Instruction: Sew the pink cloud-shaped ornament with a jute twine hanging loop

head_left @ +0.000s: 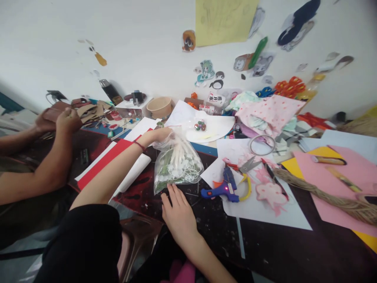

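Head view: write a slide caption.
Left hand at the top of a clear bag, right hand at its lower edge, blue glue gun nearby.

The bag point(179, 163) is glossy plastic, the twine point(321, 192) rough and matt.

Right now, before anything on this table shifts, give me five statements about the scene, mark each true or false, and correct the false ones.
1. The left hand is at the top of the clear plastic bag. True.
2. The right hand holds the glue gun. False: the right hand is at the bag's lower edge; the blue glue gun lies apart from it.
3. A bundle of twine lies across pink paper. True.
4. The round tub is black. False: the tub is beige.
5. A small light shows on the glue gun. True.
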Demonstrator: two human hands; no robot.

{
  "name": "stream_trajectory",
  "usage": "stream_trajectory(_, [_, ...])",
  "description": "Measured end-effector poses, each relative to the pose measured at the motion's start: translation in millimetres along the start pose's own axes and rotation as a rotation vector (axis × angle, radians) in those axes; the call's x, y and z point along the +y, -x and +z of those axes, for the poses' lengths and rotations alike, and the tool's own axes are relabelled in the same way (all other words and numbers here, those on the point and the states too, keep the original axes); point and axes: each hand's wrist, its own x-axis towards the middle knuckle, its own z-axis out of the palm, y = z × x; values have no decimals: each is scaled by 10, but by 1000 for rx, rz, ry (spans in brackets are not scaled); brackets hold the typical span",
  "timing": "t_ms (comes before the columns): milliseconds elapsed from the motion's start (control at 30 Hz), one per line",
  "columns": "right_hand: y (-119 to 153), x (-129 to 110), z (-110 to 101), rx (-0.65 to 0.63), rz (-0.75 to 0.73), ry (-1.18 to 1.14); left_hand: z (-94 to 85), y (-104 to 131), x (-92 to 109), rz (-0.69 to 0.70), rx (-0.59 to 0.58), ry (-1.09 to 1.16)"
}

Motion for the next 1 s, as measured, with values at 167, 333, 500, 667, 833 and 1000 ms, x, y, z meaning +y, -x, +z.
stream_trajectory(167, [-4, 16, -18, 25, -21, 12, -291, 79, 51, -22, -22, 151])
stream_trajectory(333, [-19, 15, -23, 79, -28, 34, -623, 276, 109, -74, 147, 379])
stream_trajectory(500, [-18, 16, -20, 83, -37, 44, -665, 332, 123, -78, 249, 559])
stream_trajectory(667, [-10, 24, -41, 81, -45, 50, -598, 243, 39, -97, 471, 657])
stream_trajectory(833, [-12, 27, -24, 107, -58, 81, -581, 102, -29, -105, 803, 705])
stream_trajectory(1000, [-13, 29, -10, 142, -64, 99, -585, -195, -20, -123, 1027, 877])
